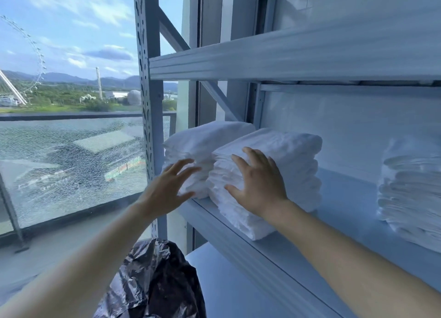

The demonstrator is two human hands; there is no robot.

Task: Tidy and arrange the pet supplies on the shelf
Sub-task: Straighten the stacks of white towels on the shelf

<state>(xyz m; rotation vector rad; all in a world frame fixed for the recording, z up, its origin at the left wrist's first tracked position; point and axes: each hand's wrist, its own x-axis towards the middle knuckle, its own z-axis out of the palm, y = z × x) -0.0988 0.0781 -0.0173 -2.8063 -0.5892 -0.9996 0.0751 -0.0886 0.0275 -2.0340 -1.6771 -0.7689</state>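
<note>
Two stacks of folded white pads stand side by side at the left end of a white metal shelf (353, 243). My right hand (256, 186) presses flat, fingers spread, on the front of the nearer stack (286, 160), which juts a little over the shelf's front edge. My left hand (167, 188) is spread open in front of the left stack (200, 141), its fingertips at or just off the stack's front face. A third stack of white pads (410, 188) stands apart at the right of the same shelf.
A shelf beam (286, 55) crosses above the stacks. The rack's perforated upright (149, 126) rises just left of my left hand. A black plastic bag (155, 282) sits below, beside a lower white shelf (226, 289). A cracked glass balcony panel (71, 169) lies to the left.
</note>
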